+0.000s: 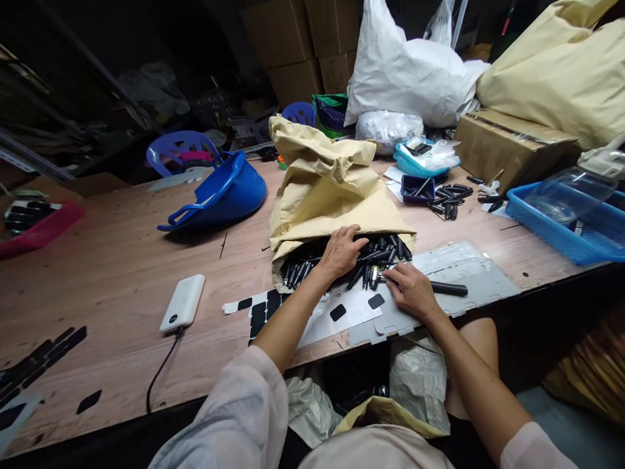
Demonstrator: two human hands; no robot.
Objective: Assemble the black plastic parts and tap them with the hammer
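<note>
A yellowish sack point(336, 189) lies on the table with its mouth toward me, and many small black cylindrical pieces point(297, 272) fill the opening. My left hand point(342, 253) is at the sack's upper lip, fingers above it and thumb below, over the pieces. Just in front of the mouth, my right hand point(411, 290) is closed around the middle of a hammer point(449, 288). The hammer's black handle sticks out to the right, and its yellowish-and-metal head points left among the pieces. Under both hands lie a grey board point(488, 280) and a white sheet with black rounded stickers point(338, 312).
A white power bank point(183, 303) with a cable and a tilted blue basin point(219, 192) are at left. A blue basket point(551, 225), a cardboard box point(512, 146) and more black pieces point(452, 195) stand at right. An open sack point(390, 412) sits at my lap, below the table edge.
</note>
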